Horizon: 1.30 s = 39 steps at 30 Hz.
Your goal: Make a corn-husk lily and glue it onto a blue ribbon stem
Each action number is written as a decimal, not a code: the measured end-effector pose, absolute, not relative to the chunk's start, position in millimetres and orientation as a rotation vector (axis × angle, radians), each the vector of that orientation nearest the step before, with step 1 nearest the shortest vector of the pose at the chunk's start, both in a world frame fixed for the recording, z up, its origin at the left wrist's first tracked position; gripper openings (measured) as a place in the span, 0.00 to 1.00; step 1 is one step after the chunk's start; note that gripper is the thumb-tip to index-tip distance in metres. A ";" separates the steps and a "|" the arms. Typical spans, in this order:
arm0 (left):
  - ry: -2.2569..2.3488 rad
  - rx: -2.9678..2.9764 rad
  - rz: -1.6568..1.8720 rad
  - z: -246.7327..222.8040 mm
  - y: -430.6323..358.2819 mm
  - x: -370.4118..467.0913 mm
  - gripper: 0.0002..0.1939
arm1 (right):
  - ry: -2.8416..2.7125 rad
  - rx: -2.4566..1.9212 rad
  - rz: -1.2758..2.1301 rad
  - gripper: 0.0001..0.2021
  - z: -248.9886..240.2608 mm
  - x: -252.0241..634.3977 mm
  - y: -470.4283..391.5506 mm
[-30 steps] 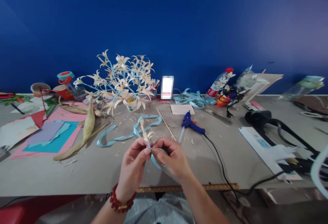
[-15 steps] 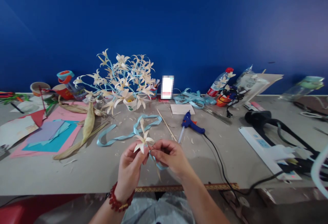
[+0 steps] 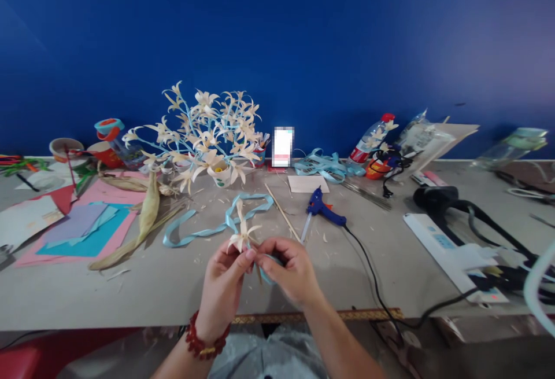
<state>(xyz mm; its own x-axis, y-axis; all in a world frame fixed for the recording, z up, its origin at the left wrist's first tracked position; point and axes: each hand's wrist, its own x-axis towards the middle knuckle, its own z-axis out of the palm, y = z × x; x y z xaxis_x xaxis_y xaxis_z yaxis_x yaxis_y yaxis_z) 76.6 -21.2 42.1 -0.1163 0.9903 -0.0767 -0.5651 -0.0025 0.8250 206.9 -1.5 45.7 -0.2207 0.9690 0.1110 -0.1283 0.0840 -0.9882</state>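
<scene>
My left hand (image 3: 228, 272) pinches the base of a cream, pointed-petal artificial flower (image 3: 243, 237). Close against it, my right hand (image 3: 288, 269) has its fingers closed on a light blue ribbon (image 3: 267, 275) just below the petals. Part of the stem shows under the hands; the exact grip is hidden by the fingers. Beyond the flower, another length of blue ribbon (image 3: 203, 233) lies curled on the table, with a pale petal piece (image 3: 241, 212) over it. To the right rests a blue glue gun (image 3: 325, 208) with its glue stick.
A pot (image 3: 222, 175) of similar flowers stands at the back. Dried husks (image 3: 150, 208) and coloured paper (image 3: 78, 228) lie left. On the right are a power strip (image 3: 451, 257), the glue gun's black cord (image 3: 368, 275) and a bottle (image 3: 368, 139). A thin stick (image 3: 281, 211) lies mid-table.
The flower has tipped away from me and turned a little in my fingers. My right hand has rolled inward, its fingers now closer around the ribbon beneath the flower.
</scene>
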 end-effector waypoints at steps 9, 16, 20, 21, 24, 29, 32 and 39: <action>0.871 0.715 1.486 38.4 -22.0 72.5 0.07 | -1.071 -0.858 1.795 0.17 45.2 210.5 4.1; 0.818 0.740 1.360 40.5 -21.8 68.6 0.08 | -0.958 -0.788 1.918 0.18 43.8 208.8 5.2; 0.826 0.732 1.393 41.3 -22.0 69.8 0.07 | -1.033 -0.818 1.752 0.16 41.3 207.0 3.0; 0.833 0.733 1.404 41.4 -21.9 70.0 0.08 | -1.057 -0.834 1.723 0.15 40.9 206.8 2.6; 0.836 0.719 1.405 41.9 -21.3 69.6 0.07 | -1.072 -0.867 1.718 0.16 40.7 206.5 2.3; 0.797 0.662 1.360 43.0 -22.1 68.3 0.08 | -1.043 -0.869 1.849 0.17 43.2 208.0 4.5; 0.797 0.678 1.366 42.2 -22.7 68.2 0.07 | -1.035 -0.864 1.871 0.17 43.9 209.3 6.0; 0.816 0.699 1.379 40.2 -23.3 67.4 0.06 | -0.975 -0.798 1.937 0.17 43.8 208.3 5.8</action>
<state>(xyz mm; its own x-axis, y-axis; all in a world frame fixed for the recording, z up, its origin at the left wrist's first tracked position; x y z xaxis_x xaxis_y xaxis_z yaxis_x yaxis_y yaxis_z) 67.4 -23.3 40.2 0.0116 0.9960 -0.0888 -0.5568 0.0802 0.8268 208.3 5.8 43.8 -0.4743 0.8632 -0.1730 -0.3750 -0.3759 -0.8474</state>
